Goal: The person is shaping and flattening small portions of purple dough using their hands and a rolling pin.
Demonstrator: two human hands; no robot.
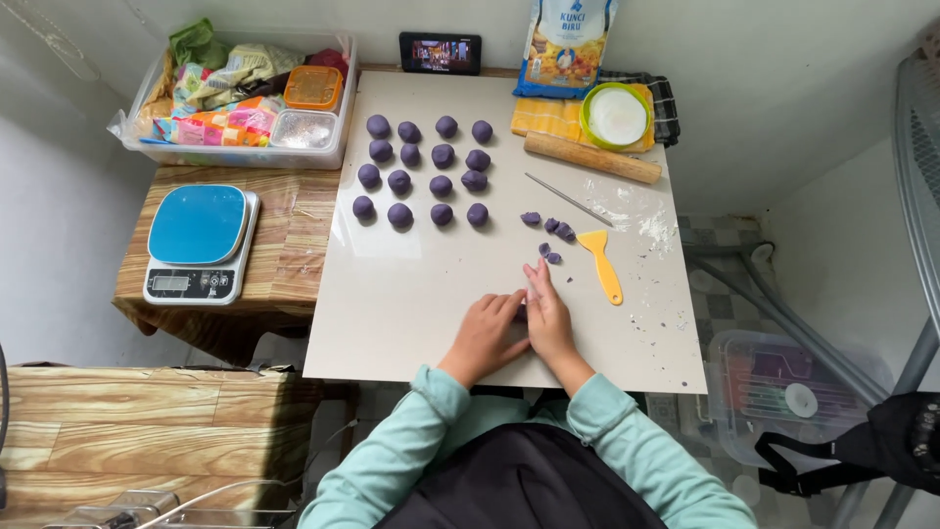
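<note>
The left hand (487,333) and right hand (546,315) press close together on the tabletop (411,294). What they hold cannot be seen. Small purple dough bits (550,227) lie near a yellow scraper (601,263). Purple balls (423,168) sit in rows farther back.

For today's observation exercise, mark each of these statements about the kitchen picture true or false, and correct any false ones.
1. The purple dough balls lie in rows on the white board. True.
2. The left hand holds the yellow scraper. False: the scraper lies on the board, apart from both hands.
3. The left hand and right hand are pressed together at the board's near edge. True.
4. The rolling pin rests on the blue-topped scale. False: it lies at the board's far right, and nothing sits on the scale.
5. A few small purple pieces lie loose near the scraper. True.
</note>
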